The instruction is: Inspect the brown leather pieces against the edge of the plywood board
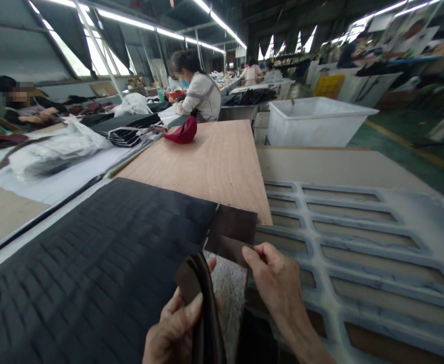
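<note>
At the bottom edge the left hand [174, 331] is closed around a stack of dark brown leather pieces [206, 308], thumb pressed on the near face so the stack stands on edge between the two hands. Just beside it the right hand [278, 283] pinches the lower corner of a single dark brown piece [232, 235] between thumb and forefinger, holding it raised just above the stack, its upper edge overlapping the corner of the plywood board [214, 162]. To the left lies a large black sheet [93, 273] marked with rows of cut rectangles. To the right sits a pale grey frame with long rectangular slots [358, 227]. Farther along the board rests a red cloth [184, 132], and beyond it a seated person in a white top [203, 93] works beside a white plastic bin [316, 121].
</note>
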Available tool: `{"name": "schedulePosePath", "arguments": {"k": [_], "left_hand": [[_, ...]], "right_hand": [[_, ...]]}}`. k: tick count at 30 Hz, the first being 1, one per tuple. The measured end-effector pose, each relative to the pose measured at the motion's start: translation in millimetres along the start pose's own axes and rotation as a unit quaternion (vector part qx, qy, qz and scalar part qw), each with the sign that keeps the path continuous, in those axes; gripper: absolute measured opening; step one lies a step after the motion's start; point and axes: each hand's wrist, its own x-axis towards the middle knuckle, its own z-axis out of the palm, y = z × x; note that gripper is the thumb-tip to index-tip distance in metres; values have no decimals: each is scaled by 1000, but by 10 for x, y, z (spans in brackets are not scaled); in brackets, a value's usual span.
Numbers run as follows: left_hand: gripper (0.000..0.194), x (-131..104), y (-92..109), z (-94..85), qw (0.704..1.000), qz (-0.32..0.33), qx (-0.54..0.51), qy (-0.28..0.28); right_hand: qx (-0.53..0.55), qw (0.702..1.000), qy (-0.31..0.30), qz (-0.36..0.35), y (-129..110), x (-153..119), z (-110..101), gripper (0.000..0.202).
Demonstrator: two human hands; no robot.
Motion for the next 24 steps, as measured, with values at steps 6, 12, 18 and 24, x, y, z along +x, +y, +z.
{"name": "schedulePosePath", "arguments": {"k": [6, 12, 18, 24], "left_hand": [[38, 266, 20, 105, 999, 41, 30, -3], [26, 312, 50, 208, 994, 59, 94, -8], [21, 341, 44, 238, 991, 54, 118, 19], [21, 381, 48, 243, 991, 55, 121, 29]], "right_hand": [[139, 986, -53, 77, 29, 75, -13, 26], [211, 966, -102, 113, -17, 87, 0, 23], [122, 986, -40, 108, 40, 71, 1, 22], [97, 989, -51, 100, 34, 68, -15, 23]]}}
